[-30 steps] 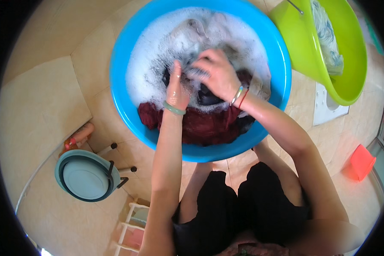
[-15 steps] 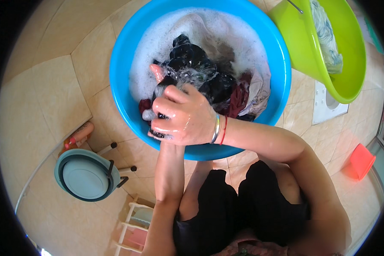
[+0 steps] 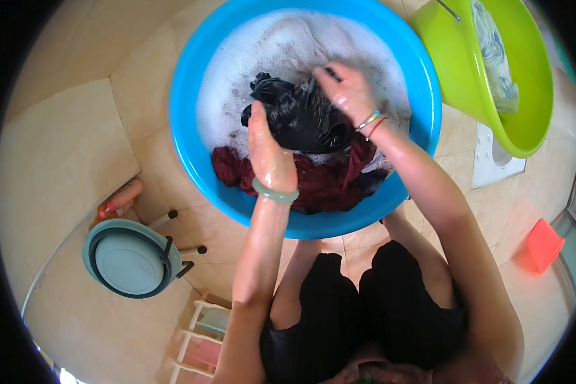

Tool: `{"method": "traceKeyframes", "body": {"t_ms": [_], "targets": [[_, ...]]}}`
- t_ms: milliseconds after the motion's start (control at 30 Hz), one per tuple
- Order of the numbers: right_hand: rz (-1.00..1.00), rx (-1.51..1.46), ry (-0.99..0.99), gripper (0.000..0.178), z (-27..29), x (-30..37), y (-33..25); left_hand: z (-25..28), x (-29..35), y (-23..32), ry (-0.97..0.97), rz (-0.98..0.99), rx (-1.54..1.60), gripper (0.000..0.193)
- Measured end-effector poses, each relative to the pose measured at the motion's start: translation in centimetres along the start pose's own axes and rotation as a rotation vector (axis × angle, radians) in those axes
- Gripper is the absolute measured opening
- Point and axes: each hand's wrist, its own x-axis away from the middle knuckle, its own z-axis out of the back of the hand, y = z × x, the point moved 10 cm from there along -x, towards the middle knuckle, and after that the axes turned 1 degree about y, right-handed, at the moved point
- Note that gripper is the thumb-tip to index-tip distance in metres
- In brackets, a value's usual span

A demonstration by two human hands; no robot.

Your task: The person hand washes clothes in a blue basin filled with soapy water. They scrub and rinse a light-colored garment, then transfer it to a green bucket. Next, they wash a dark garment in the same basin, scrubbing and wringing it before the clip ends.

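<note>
A wet black garment [image 3: 304, 118] lies bunched in the sudsy water of a large blue basin [image 3: 191, 150]. Against its left side rests my left hand [image 3: 272, 152], with fingers straight and close together, wearing a pale green bangle [image 3: 275, 191]. At the garment's far right edge is my right hand [image 3: 352, 96], slightly blurred, its fingers curled with a bit of black cloth showing between them. A metal bracelet and a red string circle that wrist. Dark red cloth [image 3: 313, 182] lies nearer me, and pale cloth [image 3: 291, 35] soaks under foam at the back.
A tilted lime-green bucket [image 3: 438, 70] with light cloth [image 3: 495, 61] inside stands right of the basin. Beside it is a white floor fixture [image 3: 489, 160]. A grey-blue folding tub [image 3: 131, 262] and a white rack [image 3: 189, 336] are on the left; a coral-red container [image 3: 544, 245] sits far right.
My hands, earlier together over bunched black cloth, have parted. The right hand moved far and right; the left turned upright beside the garment. More dark red cloth shows.
</note>
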Motion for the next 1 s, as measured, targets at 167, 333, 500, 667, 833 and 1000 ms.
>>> {"method": "traceKeyframes", "body": {"t_ms": [167,333,500,667,833,1000], "targets": [[-0.293,-0.757,0.202,0.018,7.5,-0.3,2.9,4.1,0.2,4.3,-0.015,-0.179,-0.551,0.053],[-0.215,-0.787,0.239,0.023,9.9,-1.0,2.2,6.2,0.3,9.4,0.057,-0.413,-1.117,0.025],[0.337,0.268,0.146,0.044,9.1,0.0,-5.8,2.9,4.6,12.7,0.125,-0.579,-0.842,0.013],[0.429,0.259,-0.075,0.043,4.6,2.0,-8.6,-1.6,7.7,13.8,-0.041,-0.620,-0.747,0.019],[0.399,0.006,-0.254,0.024,2.2,4.0,-9.9,-4.0,6.9,10.3,-0.218,-0.222,-0.335,0.051],[-0.206,-0.615,-0.052,0.018,5.1,2.0,-4.1,-0.4,2.8,10.9,-0.159,-0.366,-0.497,0.057]]}}
